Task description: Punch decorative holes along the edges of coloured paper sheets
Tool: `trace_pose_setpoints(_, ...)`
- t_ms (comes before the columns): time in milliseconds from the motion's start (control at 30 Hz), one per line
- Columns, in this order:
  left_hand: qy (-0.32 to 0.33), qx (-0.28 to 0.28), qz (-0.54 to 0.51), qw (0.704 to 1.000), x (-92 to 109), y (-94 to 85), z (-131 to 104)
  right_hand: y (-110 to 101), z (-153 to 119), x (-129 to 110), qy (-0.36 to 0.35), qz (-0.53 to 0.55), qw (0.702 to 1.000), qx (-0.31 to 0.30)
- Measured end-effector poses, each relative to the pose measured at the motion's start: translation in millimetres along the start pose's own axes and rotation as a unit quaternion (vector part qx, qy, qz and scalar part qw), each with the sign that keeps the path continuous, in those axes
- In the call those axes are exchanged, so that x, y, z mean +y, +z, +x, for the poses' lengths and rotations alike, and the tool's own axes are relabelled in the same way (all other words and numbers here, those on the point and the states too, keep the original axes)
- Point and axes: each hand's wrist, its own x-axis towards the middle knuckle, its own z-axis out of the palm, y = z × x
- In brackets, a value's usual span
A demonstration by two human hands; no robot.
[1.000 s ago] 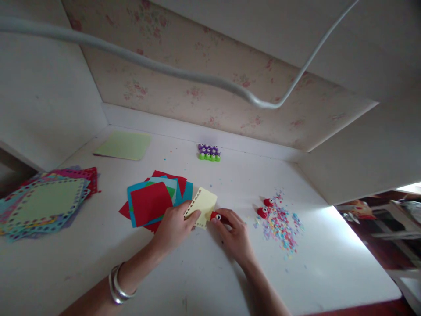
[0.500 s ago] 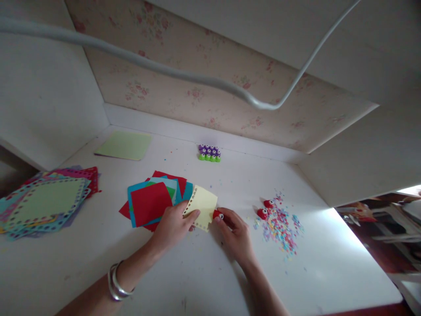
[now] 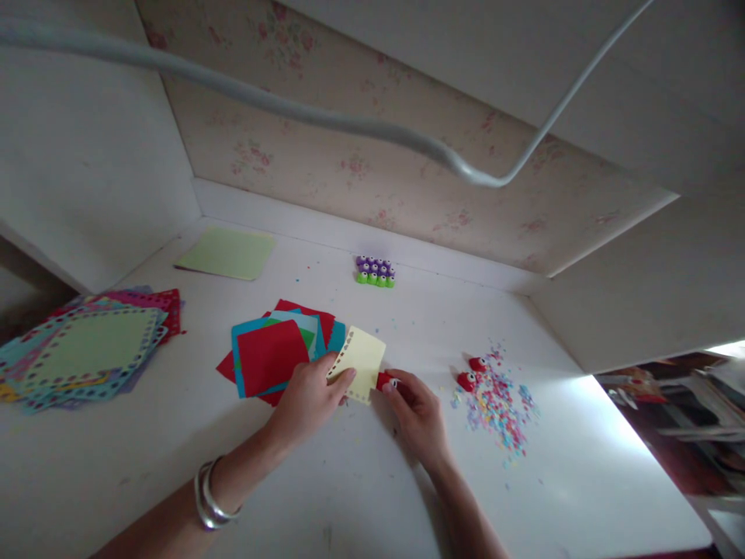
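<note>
My left hand (image 3: 317,388) pinches a pale yellow sheet of paper (image 3: 365,359) by its lower left side. Small punched holes run along the sheet's left and bottom edges. At the sheet's right edge, my right hand (image 3: 417,411) is closed around a red craft punch (image 3: 385,380), which meets the paper there. My fingers partly cover the punch. Two more red craft punches (image 3: 467,380) stand to the right, beside a heap of tiny coloured paper cut-outs (image 3: 504,407). Left of my left hand lies a stack of coloured paper (image 3: 271,357), a red sheet on top.
Purple and green craft punches (image 3: 375,272) stand in rows near the back wall. A pile of punched sheets (image 3: 96,345) lies at the far left, with pale green paper (image 3: 226,254) behind it. A white pipe-like cable (image 3: 326,116) crosses above the white desk (image 3: 349,497).
The view has shifted slightly, moving the scene a little right. Both hands keep their hold on the paper and the punch, with little other visible change.
</note>
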Motion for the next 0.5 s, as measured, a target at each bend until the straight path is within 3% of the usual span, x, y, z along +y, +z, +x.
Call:
trace_pose_setpoints(200,0.015,0.009,0.013,1.000,0.1,-0.7,-2.1,1.4,-0.5,-7.3,-0.041,-0.054,0.998,0.009)
trace_pose_setpoints(500,0.001,0.001,0.016,1.000,1.0,-2.2,-0.7,0.9,-0.1,-9.2,-0.048,-0.056,0.997,0.018)
